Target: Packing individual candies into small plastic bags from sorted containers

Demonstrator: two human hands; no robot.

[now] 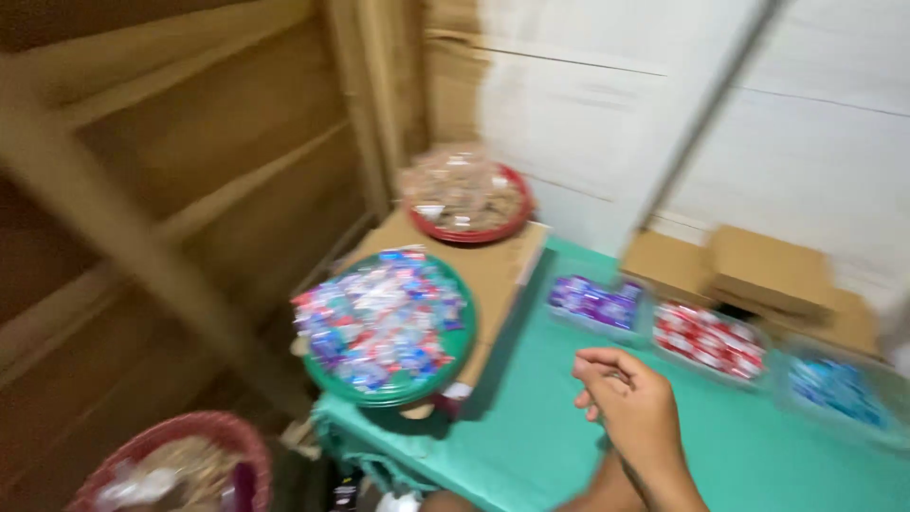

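My right hand [633,408] hovers over the teal-covered table [531,436], its fingers loosely curled in with nothing visible in them. It is nearest a clear tub of purple packets [595,301] and a clear tub of red-and-white packets [709,338], and touches neither. To its left a round green tray [417,393] is heaped with red, blue and white wrapped sweets. My left hand is out of view. The whole picture is motion-blurred.
A red tray [474,234] of brownish packets and the green tray rest on a flat cardboard box [502,275]. A tub of blue packets [839,389] and brown cartons [768,270] stand at right. A red basket [171,465] sits low at left by wooden planks.
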